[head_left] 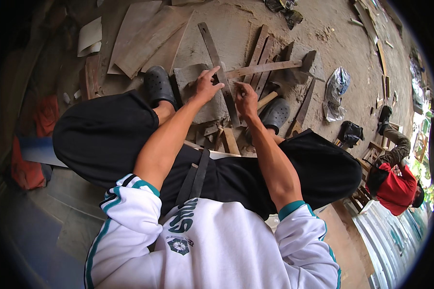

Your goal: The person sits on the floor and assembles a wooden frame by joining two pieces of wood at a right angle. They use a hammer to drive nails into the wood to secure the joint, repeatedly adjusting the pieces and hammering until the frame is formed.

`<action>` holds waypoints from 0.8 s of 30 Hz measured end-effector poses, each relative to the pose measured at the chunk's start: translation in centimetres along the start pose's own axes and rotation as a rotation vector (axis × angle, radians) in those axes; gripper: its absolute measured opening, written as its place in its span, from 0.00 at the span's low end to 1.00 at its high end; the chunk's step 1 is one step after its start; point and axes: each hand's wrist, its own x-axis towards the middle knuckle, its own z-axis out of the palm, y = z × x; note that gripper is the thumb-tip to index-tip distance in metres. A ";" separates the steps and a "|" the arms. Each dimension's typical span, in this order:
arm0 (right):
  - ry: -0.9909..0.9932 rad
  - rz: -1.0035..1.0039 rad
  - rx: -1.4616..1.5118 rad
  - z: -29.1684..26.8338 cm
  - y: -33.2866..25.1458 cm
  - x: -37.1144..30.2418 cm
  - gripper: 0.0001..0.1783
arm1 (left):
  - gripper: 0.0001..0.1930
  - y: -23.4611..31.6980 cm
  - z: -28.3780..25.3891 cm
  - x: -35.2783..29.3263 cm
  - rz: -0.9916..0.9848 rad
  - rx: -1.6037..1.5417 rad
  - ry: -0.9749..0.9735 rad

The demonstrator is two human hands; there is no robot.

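A dark, narrow wooden strip (210,43) with a hole near its far end lies slanted over a rough concrete block (190,79). My left hand (207,87) is at its left edge, index finger and thumb stretched apart and touching it. Just right of the strip, my right hand (246,101) has its fingers curled into a pinch; anything in them is too small to make out. A second, lighter wooden strip (275,66) runs rightward from the first, meeting it near my left fingertips. Beside my right hand lies a light wooden handle (267,99), its other end hidden.
More dark strips (258,58) lie beyond my right hand, near another concrete block (313,62). Thin wooden sheets (149,38) lie far left, and a crumpled silver wrapper (336,91) sits to the right. My dark clogs (160,86) flank the work. Another person in red (395,190) sits far right.
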 end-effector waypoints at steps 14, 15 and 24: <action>-0.064 0.390 0.586 2.3 -1.4 4.4 0.10 | 0.36 -0.3 0.7 -0.2 0.011 -0.039 0.078; -0.036 0.370 0.578 2.6 -1.0 4.4 0.10 | 0.35 -0.2 0.7 -0.2 0.011 -0.036 0.079; 0.082 0.260 0.351 3.7 -1.2 4.0 0.10 | 0.35 -0.4 0.8 -0.2 0.034 -0.045 0.088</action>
